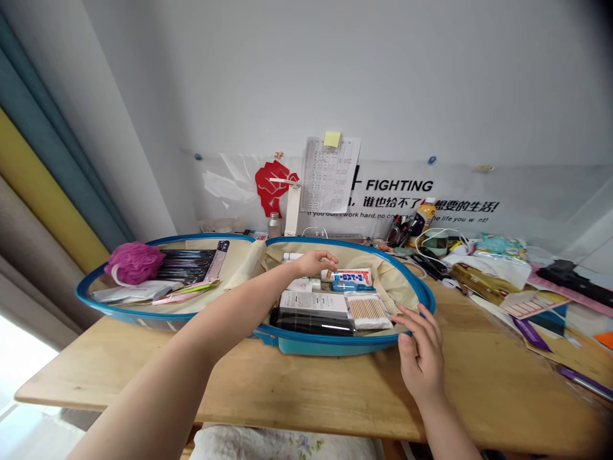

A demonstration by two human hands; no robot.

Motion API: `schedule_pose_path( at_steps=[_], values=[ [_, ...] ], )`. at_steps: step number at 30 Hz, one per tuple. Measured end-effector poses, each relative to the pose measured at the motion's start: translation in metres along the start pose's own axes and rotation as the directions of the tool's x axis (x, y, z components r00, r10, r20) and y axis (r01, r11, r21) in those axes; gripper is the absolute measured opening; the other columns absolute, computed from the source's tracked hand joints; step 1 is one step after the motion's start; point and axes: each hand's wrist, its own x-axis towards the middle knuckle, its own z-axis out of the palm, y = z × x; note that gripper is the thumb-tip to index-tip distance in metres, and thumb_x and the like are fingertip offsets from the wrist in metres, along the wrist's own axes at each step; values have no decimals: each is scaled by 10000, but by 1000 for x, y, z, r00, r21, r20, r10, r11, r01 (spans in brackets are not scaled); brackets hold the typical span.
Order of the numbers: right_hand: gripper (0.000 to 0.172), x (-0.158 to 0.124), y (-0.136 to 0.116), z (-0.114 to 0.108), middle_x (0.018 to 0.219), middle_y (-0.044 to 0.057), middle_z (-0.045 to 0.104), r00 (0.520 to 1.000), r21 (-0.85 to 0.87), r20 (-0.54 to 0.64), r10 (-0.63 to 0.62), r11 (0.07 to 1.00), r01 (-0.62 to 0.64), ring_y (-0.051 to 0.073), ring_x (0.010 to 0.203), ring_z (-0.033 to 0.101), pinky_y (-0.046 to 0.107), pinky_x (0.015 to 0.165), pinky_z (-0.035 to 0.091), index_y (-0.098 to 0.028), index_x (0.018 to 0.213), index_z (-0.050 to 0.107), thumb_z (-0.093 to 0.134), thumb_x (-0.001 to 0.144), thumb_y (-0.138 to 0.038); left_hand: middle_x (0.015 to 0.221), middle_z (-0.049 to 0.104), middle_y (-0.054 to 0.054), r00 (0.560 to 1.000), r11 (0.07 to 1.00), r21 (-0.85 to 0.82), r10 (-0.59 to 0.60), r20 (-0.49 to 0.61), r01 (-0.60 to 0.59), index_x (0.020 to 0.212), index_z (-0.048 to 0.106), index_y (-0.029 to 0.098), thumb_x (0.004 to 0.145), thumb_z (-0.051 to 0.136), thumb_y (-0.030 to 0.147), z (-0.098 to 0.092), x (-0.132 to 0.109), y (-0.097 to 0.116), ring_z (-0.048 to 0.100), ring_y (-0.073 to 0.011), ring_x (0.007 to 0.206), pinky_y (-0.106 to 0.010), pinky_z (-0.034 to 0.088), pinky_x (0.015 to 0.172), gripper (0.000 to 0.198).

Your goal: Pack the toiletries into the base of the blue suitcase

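Hands first: our left hand (313, 262) is reaching into the right half of the blue suitcase (335, 342) lying open at the centre of the frame. Its fingertips are pinching a tiny brownish thing (329, 274) just beside the toothpaste box (352, 276). Our right hand (421, 358) is resting with fingers spread on the case's rim at lower right.

We're guessing things are well along. On the wooden table (311, 390), the case's right half is looking pretty full with a black bottle (311, 322), a white box (313, 301) and a cotton swab box (368, 310). The left half is holding a pink loofah (135, 262) plus flat packets. Loads of clutter (502, 275) is sitting outside the case at the right of the frame.

We're not making out what the pinched thing is. Our forearm is hiding part of the lining, and the labels are too small to read.
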Motion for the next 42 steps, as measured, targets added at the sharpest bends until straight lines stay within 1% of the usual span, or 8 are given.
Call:
schedule_pose_path(
  at_steps=[6,15,25,29,32,36,38,42],
  values=[
    [255,0,-1,0,1129,102,648,1000,12,-1,4,1000,-4,305,1278,453,547,1023,377,-219,1029,639,420,923,-297,973,697,-2,1000,983,179,22,18,-25,1000,700,188,835,630,280,14,5,-6,599,-123,886,-214,448,797,202],
    [261,-1,0,-1,1143,104,640,1000,5,12,10,1000,-10,303,1300,432,545,1019,379,-218,1039,631,409,930,-303,1001,721,33,994,848,530,-46,103,-15,961,749,285,759,670,271,16,-1,-5,634,-149,846,-198,440,687,218],
    [267,0,-1,-1,1129,105,645,1000,-2,3,-3,1000,3,297,1286,447,538,1018,385,-217,1037,636,407,931,-305,982,743,17,985,768,640,-94,144,-20,917,769,284,772,647,350,17,-1,-6,640,-172,884,-209,450,735,201],
    [269,-1,0,0,1138,108,644,1000,0,6,1,1000,-1,302,1291,442,548,1022,381,-213,1038,635,407,927,-302,974,735,27,987,809,588,-97,126,4,854,757,281,706,690,304,17,-2,-4,631,-180,916,-212,445,758,165],
    [257,-1,1,0,1145,110,641,1000,6,8,5,1000,-5,305,1293,437,560,1027,373,-212,1042,633,420,920,-288,990,717,-18,993,867,493,-107,45,71,958,724,244,714,684,361,13,0,-1,625,-202,908,-233,449,738,274],
    [257,-1,0,0,1146,109,640,1000,2,9,4,1000,-4,307,1295,435,553,1022,379,-214,1045,631,417,921,-284,962,681,-76,986,953,251,-160,-51,168,1203,585,162,912,360,357,3,3,5,610,-164,742,-248,448,622,416],
    [260,0,-1,-1,1143,107,641,1000,-4,15,2,1000,-2,307,1293,437,549,1021,382,-215,1046,629,412,923,-287,903,666,-79,979,973,110,-201,-36,204,1226,541,130,929,245,279,-1,3,7,561,-132,610,-243,429,545,445],
    [255,0,-1,-1,1146,106,638,1000,-3,13,-1,1000,1,304,1290,437,545,1019,380,-216,1045,626,410,926,-284,879,652,-70,972,965,-119,-234,25,235,1182,523,117,917,295,223,-5,-2,11,494,-86,528,-209,410,497,365]
  ],
)
